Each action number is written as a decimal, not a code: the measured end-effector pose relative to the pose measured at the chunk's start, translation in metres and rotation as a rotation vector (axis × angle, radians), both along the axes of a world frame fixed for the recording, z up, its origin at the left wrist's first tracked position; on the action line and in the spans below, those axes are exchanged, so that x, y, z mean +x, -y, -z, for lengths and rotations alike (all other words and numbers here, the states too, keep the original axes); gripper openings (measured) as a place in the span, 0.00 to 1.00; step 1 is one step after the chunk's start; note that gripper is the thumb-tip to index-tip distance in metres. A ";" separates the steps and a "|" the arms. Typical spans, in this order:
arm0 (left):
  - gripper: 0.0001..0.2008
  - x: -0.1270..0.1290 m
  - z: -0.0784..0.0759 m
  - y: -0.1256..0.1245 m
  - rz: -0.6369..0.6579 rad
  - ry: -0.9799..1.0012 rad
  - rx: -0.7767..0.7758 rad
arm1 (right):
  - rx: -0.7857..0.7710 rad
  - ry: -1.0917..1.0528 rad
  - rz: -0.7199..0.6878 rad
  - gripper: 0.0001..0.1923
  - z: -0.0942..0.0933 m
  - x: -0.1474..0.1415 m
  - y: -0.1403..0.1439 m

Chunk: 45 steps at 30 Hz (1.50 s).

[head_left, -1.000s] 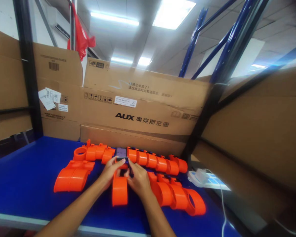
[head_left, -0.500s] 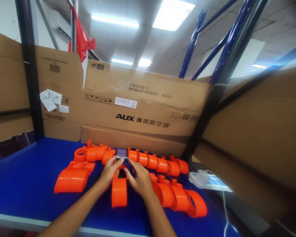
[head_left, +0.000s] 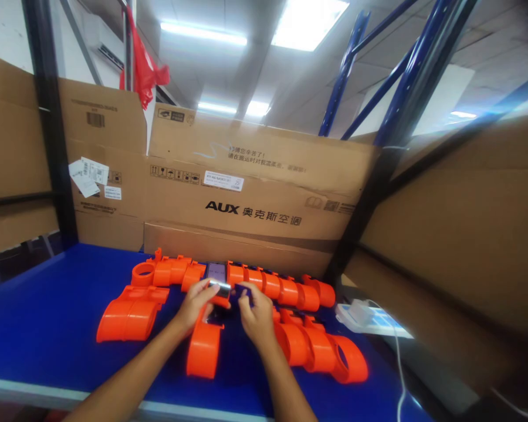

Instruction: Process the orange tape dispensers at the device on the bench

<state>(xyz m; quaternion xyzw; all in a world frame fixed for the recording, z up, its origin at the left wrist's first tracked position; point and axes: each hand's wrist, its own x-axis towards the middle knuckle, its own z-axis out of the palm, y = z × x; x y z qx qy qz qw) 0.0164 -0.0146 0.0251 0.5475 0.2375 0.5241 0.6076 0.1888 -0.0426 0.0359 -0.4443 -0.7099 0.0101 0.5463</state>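
Observation:
My left hand is closed around an orange plastic ring-shaped holder, its round band hanging toward me. A shiny silver piece sits at the holder's upper end, beside my left thumb. Close by on the right, my right hand pinches a small dark blue piece, apart from the holder. Just behind my hands stands a small device with a grey display. What the fingers underneath the holder do is hidden.
Rows of orange holders stand along the back of the blue table. More orange holders lie to the left and right. A white power strip with a cable is at right. A cardboard wall closes the back.
My right hand has moved away from the holder to the right, now with the dark blue piece in its fingers. The holder has tilted, its band swinging left, and the silver piece shows more.

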 end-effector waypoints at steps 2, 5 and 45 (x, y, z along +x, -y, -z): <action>0.19 0.000 0.002 -0.001 0.023 -0.003 0.007 | -0.015 -0.069 0.058 0.13 -0.002 0.003 -0.002; 0.19 0.000 0.005 -0.004 -0.035 0.010 -0.009 | -0.052 -0.052 0.137 0.13 0.002 0.005 -0.007; 0.26 -0.010 0.000 -0.013 -0.034 0.124 -0.181 | -0.105 -0.030 -0.045 0.17 -0.004 -0.003 0.001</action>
